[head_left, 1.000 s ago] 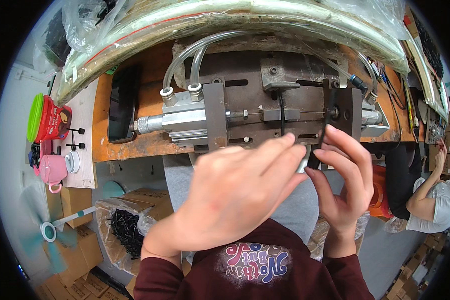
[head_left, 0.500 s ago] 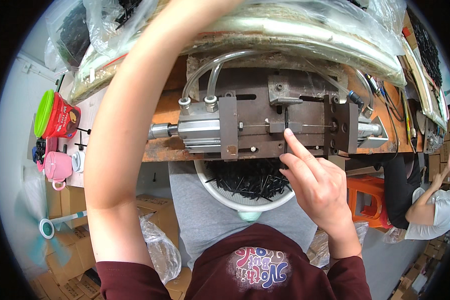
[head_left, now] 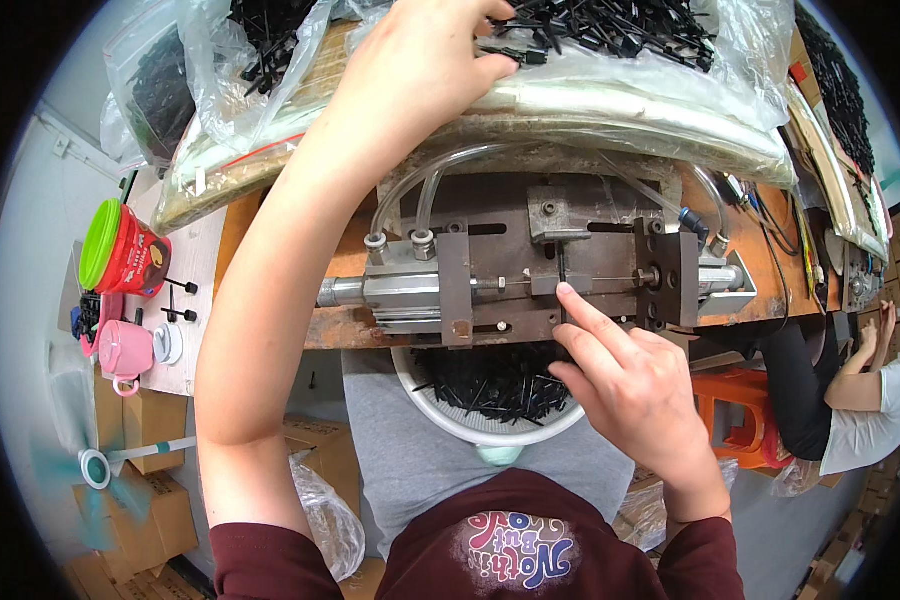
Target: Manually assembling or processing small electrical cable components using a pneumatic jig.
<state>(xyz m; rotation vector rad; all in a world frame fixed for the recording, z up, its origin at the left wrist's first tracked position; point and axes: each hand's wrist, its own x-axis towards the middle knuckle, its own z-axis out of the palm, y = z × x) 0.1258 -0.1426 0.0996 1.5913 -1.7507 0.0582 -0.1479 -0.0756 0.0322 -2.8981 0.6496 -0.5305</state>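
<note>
An orange-topped wooden workbench crosses the middle of the frame. Right of centre, the right hand comes up from below, its index finger stretched out and its tip touching a slim black rod; the other fingers are bent, and whether thumb and middle finger grip the rod's lower end cannot be told. That rod stands across a small metal block at the centre, below a grey bracket, on a dark brown plate. At the top, the left hand has its fingers curled at the edge of a heap of black parts; some show between thumb and fingers, but a firm grip cannot be made out. Left and right of the block sit a silver cylinder and a second cylinder, clear tubes arching above the first. Below centre, a white basket of black pieces rests at the person's lap. Farther out, a red tub and a pink cup stand at left, a fan at lower left, and an orange stool and another person in a white top at right.
</note>
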